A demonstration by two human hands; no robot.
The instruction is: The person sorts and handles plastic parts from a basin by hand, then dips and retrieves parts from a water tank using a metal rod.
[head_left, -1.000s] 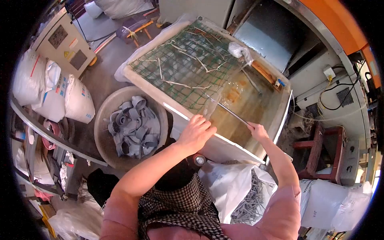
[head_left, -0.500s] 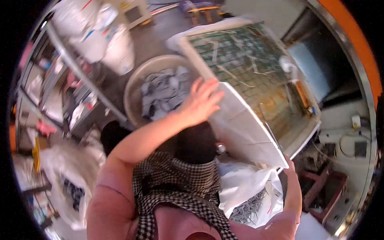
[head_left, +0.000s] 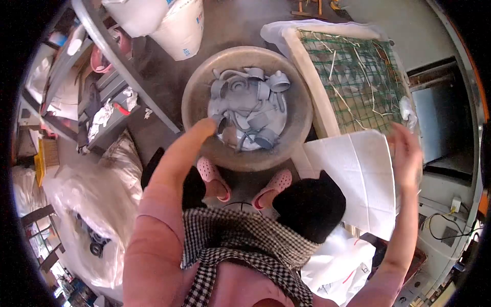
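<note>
My left hand (head_left: 228, 135) reaches into a large round basin (head_left: 193, 105) among grey curved plastic parts (head_left: 261, 121). A grey part covers some of this hand, and its grip cannot be made out. My right hand (head_left: 407, 156) is raised at the near end of the water tank (head_left: 318, 87), beside a white board (head_left: 353, 171). Its fingers are slightly blurred and apart, with nothing seen in them. Green netting (head_left: 353, 77) with pale strips lies over the tank. The rod is not visible.
White sacks (head_left: 179, 30) stand beyond the basin. A metal rack (head_left: 120, 66) is on the left, above a plastic bag (head_left: 87, 204) of dark parts. Another white bag (head_left: 340, 266) lies at the lower right. A grey machine (head_left: 440, 215) stands at the right.
The view has turned left toward the basin. My left hand has moved from the tank's edge into the basin. My right hand, earlier on a rod in the tank, now shows no rod.
</note>
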